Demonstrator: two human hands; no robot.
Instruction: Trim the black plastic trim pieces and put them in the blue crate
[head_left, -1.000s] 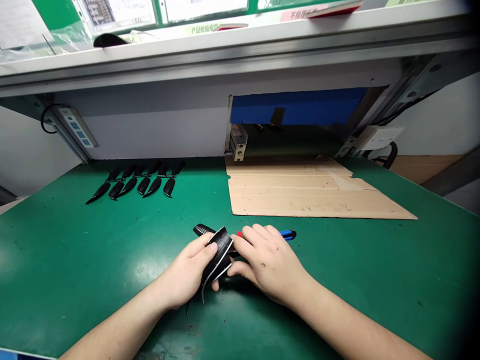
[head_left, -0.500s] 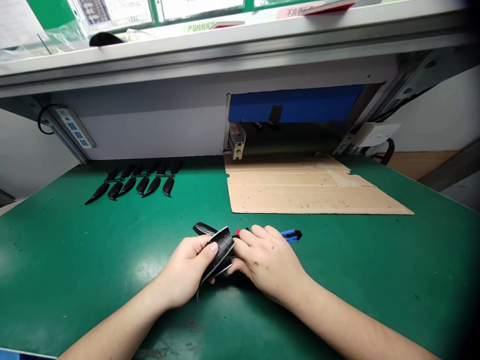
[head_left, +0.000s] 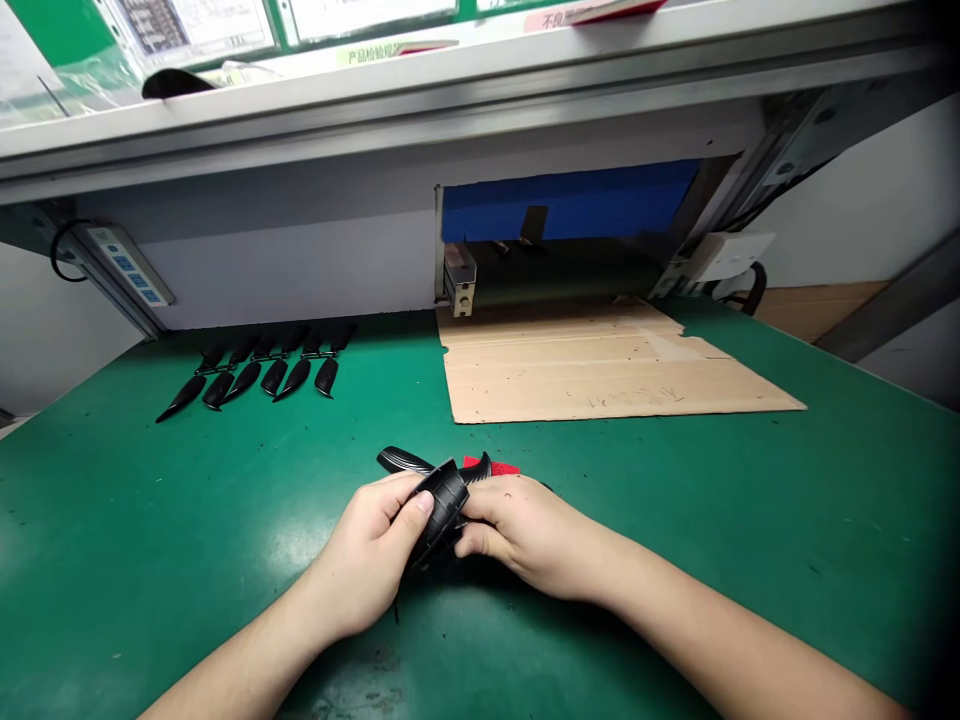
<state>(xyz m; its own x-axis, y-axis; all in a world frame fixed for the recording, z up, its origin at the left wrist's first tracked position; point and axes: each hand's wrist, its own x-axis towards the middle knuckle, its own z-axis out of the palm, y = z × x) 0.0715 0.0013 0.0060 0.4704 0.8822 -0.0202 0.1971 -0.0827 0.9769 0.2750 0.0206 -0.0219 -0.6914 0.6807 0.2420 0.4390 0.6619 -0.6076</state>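
Observation:
My left hand (head_left: pixel 367 550) is closed around a curved black plastic part (head_left: pixel 441 505), its thumb pressed on the ribbed face. My right hand (head_left: pixel 525 530) is curled at the part's right edge, thumb held below the fingers. A blue utility knife showed past this hand a moment ago; now the hand hides nearly all of it, and its blade cannot be seen. Just behind the hands lie black blade-shaped pieces (head_left: pixel 401 459), partly covered by them. A red item (head_left: pixel 501 467) also lies there, mostly hidden.
Several black propeller-like parts (head_left: pixel 296 378) lie in a row at the back left of the green table (head_left: pixel 187 560). A flat cardboard sheet (head_left: pixel 600 385) lies at the back right, before an opening under the shelf (head_left: pixel 450 100). A power strip (head_left: pixel 131 265) is fixed at left.
My right hand has turned at the wrist, so the blue knife handle has dropped from sight and more of the red item shows. The black part has tilted slightly. The camera view has shifted a little.

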